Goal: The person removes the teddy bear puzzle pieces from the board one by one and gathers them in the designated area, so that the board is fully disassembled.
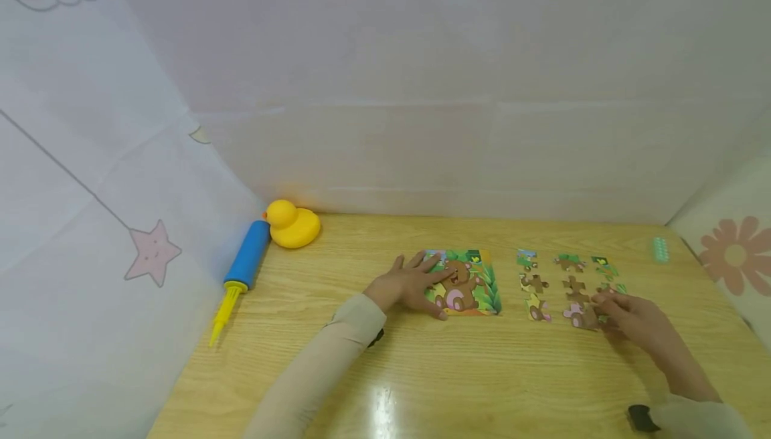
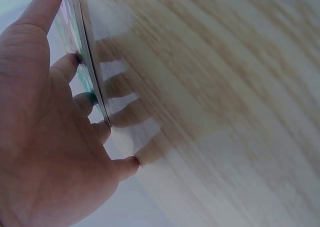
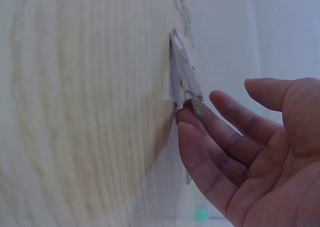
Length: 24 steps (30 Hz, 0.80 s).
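My left hand (image 1: 406,286) rests with spread fingers on a square bear picture board (image 1: 462,297), covering its left part. In the left wrist view the fingertips lie along the board's face, beside its thin edge (image 2: 90,52). To the right, loose jigsaw pieces with parts of a bear picture lie in spaced columns. My right hand (image 1: 635,322) is at the lower right of them, its fingers loosely bent. The right wrist view has its fingertips right at the edge of a tilted bear puzzle piece (image 3: 186,69), the thumb apart from it. The hand hides pieces below it.
A yellow toy duck (image 1: 295,225) sits at the back left, beside a blue and yellow hand pump (image 1: 248,258). A small green object (image 1: 660,249) lies at the back right. Printed cloth walls (image 1: 385,158) stand along the back and both sides of the wooden table (image 1: 385,359).
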Tool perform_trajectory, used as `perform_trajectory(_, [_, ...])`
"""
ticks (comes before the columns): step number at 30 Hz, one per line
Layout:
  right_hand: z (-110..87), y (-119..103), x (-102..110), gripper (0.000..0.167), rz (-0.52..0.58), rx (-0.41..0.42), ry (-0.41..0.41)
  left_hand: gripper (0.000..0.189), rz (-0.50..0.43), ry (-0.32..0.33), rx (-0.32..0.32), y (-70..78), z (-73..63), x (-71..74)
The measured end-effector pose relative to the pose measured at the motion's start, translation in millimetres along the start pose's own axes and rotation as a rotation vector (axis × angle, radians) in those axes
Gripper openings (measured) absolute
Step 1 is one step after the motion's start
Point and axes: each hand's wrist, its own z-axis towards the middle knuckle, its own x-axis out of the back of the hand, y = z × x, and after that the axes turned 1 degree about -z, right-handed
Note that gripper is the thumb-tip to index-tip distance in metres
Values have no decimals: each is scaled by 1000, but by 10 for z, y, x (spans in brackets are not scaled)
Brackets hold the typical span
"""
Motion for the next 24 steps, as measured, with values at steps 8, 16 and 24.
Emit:
perform_trajectory(8, [-9,26,89,73,22,-10,-35,101,-3,-2,0,8,-2,5])
perform_trajectory(16, [7,-51,136,69,56,35,-15,101,-9,-2,9,2,-6,4])
perform_trajectory(24, [95,-243,73,63,54,96,-2,103,-25,-12,8,9,10,10])
